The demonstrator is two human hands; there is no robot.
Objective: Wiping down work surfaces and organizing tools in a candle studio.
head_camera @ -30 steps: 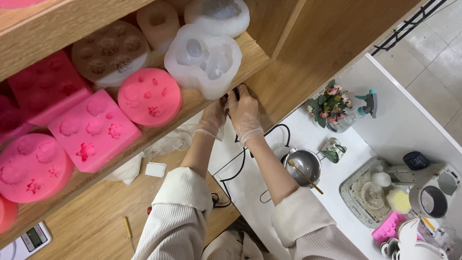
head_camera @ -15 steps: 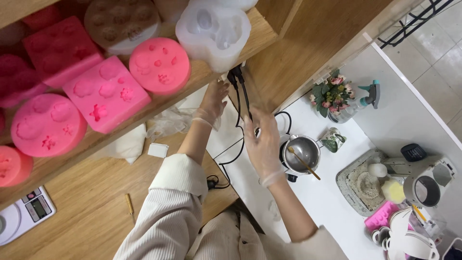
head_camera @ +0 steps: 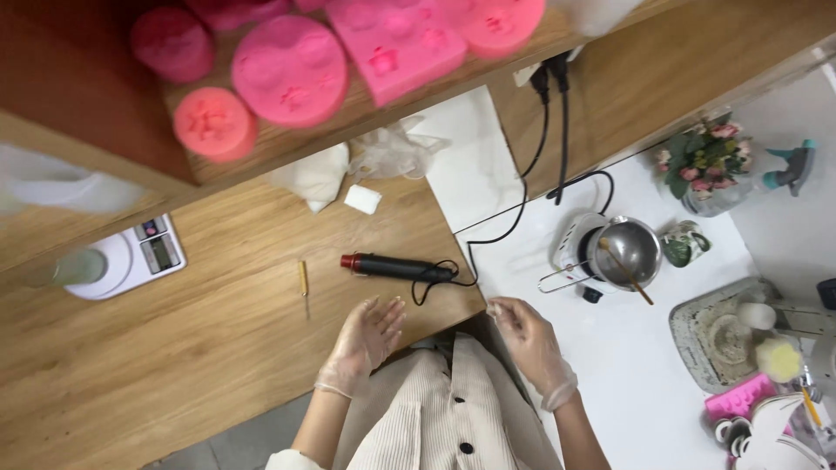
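Observation:
My left hand [head_camera: 367, 341], in a clear glove, hovers flat with fingers spread over the near edge of the wooden table [head_camera: 200, 357], holding nothing. My right hand [head_camera: 525, 338], also gloved, is loosely curled over the white counter [head_camera: 610, 383] and looks empty. A black tool with a red tip [head_camera: 396, 266] lies just beyond my left hand, its cable running up to the plugs [head_camera: 550, 77] under the shelf. A steel melting pot with a wooden stick [head_camera: 623, 251] stands beyond my right hand.
Pink moulds [head_camera: 292, 70] sit on the shelf overhead. A white scale [head_camera: 131, 258], a thin pick [head_camera: 303, 280], a white block [head_camera: 362, 199] and crumpled plastic [head_camera: 392, 148] lie on the wood. A flower pot [head_camera: 705, 165], grey tray [head_camera: 723, 335] and pink mould [head_camera: 740, 400] stand at right.
Both hands have come down from the plugs under the shelf to the table's near edge. The view has swung left and down, so the scale and black tool now show.

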